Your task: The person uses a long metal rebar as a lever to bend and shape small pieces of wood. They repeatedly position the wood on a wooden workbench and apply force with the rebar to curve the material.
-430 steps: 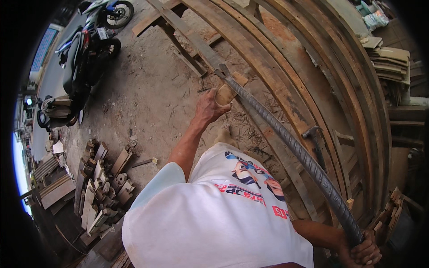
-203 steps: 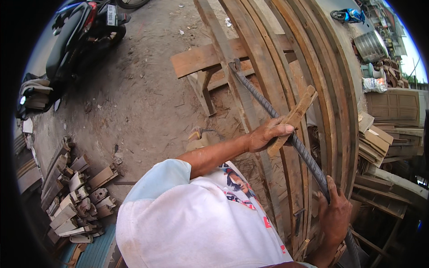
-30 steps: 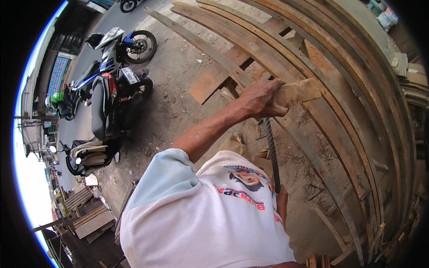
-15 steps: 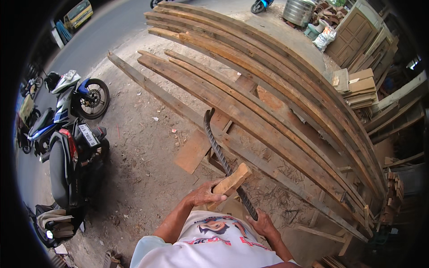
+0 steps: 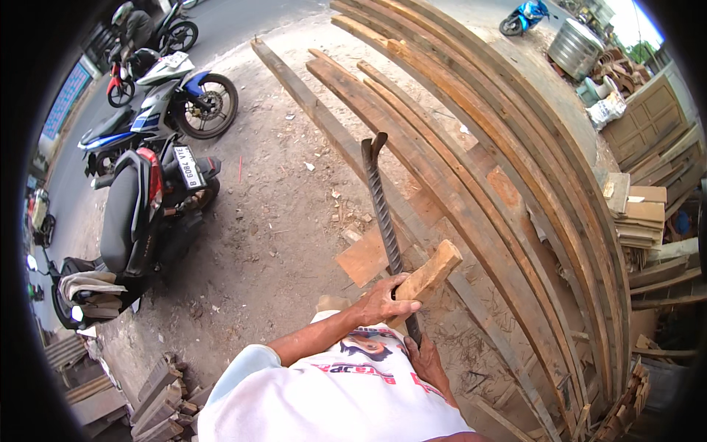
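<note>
My left hand [image 5: 387, 303] is closed around a short wooden block [image 5: 436, 274], its raw end pointing up and away to the right. Behind the block stands a crowbar [image 5: 378, 202] of dark ribbed steel, with a forked claw at its top. My right hand [image 5: 427, 362] grips the bar's lower end close to my shirt; some of its fingers are hidden. Block and bar cross near my left hand; whether they touch I cannot tell. Beyond them, long wooden beams [image 5: 442, 193] lie side by side, running from far left to near right.
Parked motorcycles [image 5: 129, 210] stand at the left, beside a road with a rider [image 5: 136, 28]. Scrap wood [image 5: 158, 398] is piled at the lower left. Stacked boards [image 5: 641, 217], a wooden door [image 5: 648, 118] and a metal drum [image 5: 574, 48] line the right side.
The view has swung left, so the beams appear farther right. The crowbar now stands more upright, and my left hand with the block has come closer to my right hand.
</note>
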`<state>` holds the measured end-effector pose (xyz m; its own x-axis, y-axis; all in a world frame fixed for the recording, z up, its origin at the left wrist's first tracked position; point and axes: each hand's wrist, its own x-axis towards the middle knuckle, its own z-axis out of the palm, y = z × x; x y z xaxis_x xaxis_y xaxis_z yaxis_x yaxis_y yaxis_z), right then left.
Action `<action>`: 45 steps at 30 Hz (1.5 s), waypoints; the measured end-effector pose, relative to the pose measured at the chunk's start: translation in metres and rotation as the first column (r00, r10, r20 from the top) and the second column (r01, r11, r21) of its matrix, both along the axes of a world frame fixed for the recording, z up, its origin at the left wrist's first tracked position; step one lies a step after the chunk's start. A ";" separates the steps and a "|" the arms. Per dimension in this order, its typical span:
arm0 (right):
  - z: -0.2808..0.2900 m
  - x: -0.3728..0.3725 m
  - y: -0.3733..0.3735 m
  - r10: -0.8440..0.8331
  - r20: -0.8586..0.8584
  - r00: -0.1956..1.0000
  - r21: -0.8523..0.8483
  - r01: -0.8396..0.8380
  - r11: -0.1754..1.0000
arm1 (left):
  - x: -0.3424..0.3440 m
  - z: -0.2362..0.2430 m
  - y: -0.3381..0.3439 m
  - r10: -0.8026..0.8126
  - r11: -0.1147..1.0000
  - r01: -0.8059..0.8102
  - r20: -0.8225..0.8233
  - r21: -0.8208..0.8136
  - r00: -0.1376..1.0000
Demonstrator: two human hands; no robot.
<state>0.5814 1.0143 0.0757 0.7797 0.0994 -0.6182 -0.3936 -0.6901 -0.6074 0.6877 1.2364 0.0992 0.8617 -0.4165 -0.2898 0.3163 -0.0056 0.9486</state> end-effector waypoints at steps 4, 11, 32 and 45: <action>0.006 0.033 0.003 0.008 0.070 0.997 0.024 -0.010 1.000 | 0.030 0.012 0.010 0.056 0.993 -0.059 -0.028 -0.102 0.998; -0.006 0.073 0.013 -0.017 -0.040 0.999 0.004 0.017 1.000 | 0.079 -0.013 0.019 0.013 0.998 -0.019 -0.101 -0.057 0.995; 0.130 0.241 0.132 0.173 0.100 0.980 -0.411 -0.118 0.904 | 0.214 -0.045 0.205 -0.269 0.954 0.261 -0.032 -0.150 0.963; 0.226 0.341 0.158 0.504 -0.012 0.864 -0.708 -0.363 0.606 | 0.264 -0.066 0.320 -0.269 0.732 0.152 0.077 0.664 0.960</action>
<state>0.9225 1.1726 0.3014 0.8534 0.0727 -0.5161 0.1231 -0.9903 0.0640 0.9513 1.5560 0.0329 0.8320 -0.3556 -0.4259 0.0796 -0.6831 0.7260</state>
